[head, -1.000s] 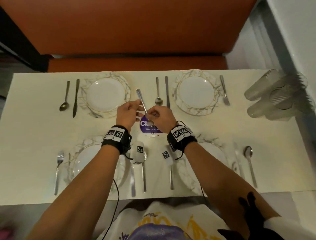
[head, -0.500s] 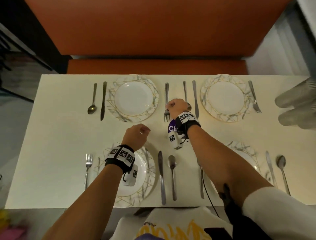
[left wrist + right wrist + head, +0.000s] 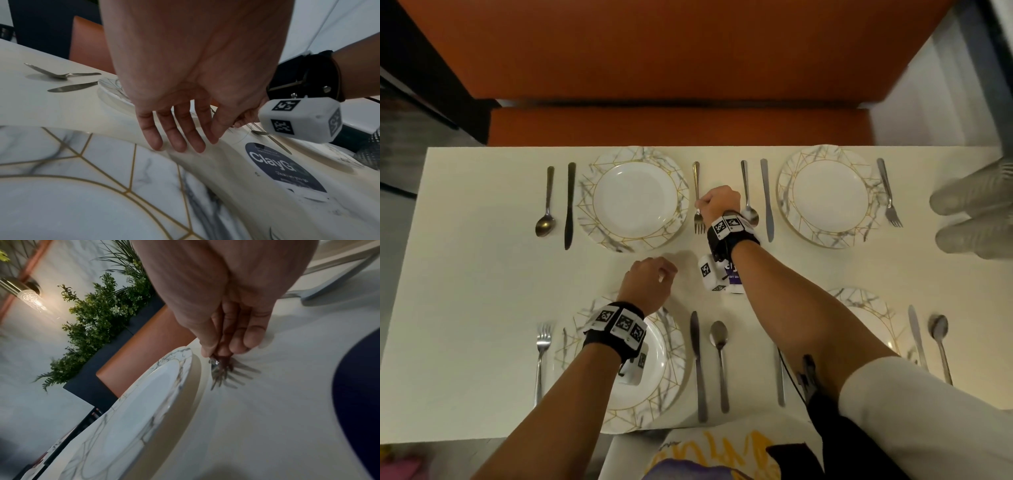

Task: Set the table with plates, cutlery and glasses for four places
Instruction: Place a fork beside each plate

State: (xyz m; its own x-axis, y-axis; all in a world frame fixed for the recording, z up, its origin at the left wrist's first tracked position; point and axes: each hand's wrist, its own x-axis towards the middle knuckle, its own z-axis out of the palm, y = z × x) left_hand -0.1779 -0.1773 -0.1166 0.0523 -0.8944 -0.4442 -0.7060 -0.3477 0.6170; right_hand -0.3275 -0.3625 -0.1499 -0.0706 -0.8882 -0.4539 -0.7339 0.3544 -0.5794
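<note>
My right hand pinches a steel fork just right of the far left plate; in the right wrist view the fork lies with its tines on the table beside that plate's rim. My left hand hovers empty over the table's middle, fingers loosely hanging above the near left plate. The far right plate and near right plate each have cutlery beside them. Stacked clear glasses lie at the right edge.
An orange bench runs behind the cream table. A round purple sticker marks the table's middle. Spoon and knife lie left of the far left plate; a knife and spoon lie between the near plates.
A second ago both hands held the fork above the table's middle. The right hand carried it to the right of the far left plate; the left hand let go and drew back.
</note>
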